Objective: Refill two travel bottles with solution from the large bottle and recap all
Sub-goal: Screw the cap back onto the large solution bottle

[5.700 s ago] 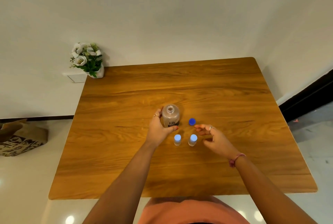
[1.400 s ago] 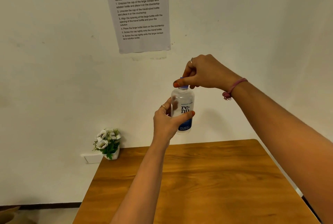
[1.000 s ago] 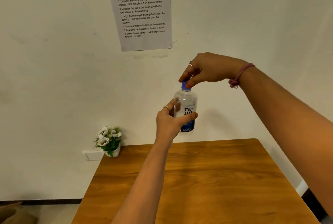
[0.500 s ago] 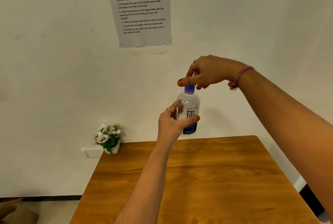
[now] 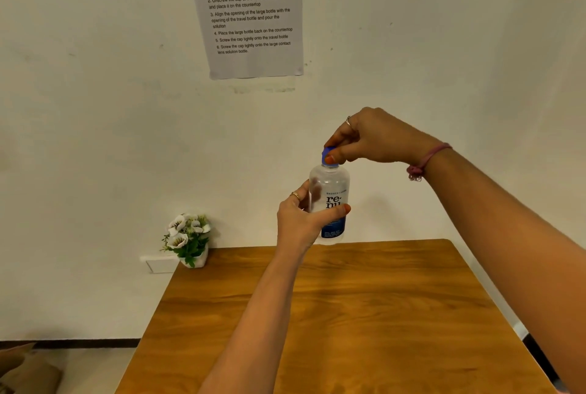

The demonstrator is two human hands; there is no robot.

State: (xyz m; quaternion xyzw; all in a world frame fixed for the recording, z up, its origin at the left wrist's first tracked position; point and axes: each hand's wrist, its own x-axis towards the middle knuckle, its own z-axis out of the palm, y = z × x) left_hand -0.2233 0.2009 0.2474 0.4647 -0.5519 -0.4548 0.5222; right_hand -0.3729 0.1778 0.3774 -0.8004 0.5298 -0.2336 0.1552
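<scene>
The blue cap [image 5: 329, 157] is pinched between the thumb and fingers of the right hand [image 5: 377, 136], which is curled closed over the top of the large bottle [image 5: 329, 200]; a ring is worn on one finger of that hand and a pink band [image 5: 425, 160] is seen around its wrist; the cap is seated on the bottle's neck, though whether it is fully tightened cannot be told. The body of the bottle is gripped from the side by the left hand [image 5: 301, 222], whose fingers are wrapped behind it and whose thumb is laid across the front, partly covering the printed label; a ring is worn on this hand as well. The bottle is held upright in the air, above the far edge of the wooden tabletop [image 5: 364, 314] and not touching it; its clear upper part and blue lower label are visible. The travel bottles are not seen in this view. Beyond the tabletop's far left corner, a small white pot of white flowers [image 5: 188, 239] is set beside the wall; a printed instruction sheet [image 5: 250, 12] is fixed to the white wall above; part of a brown bag [image 5: 22, 368] is seen on the floor at the lower left.
</scene>
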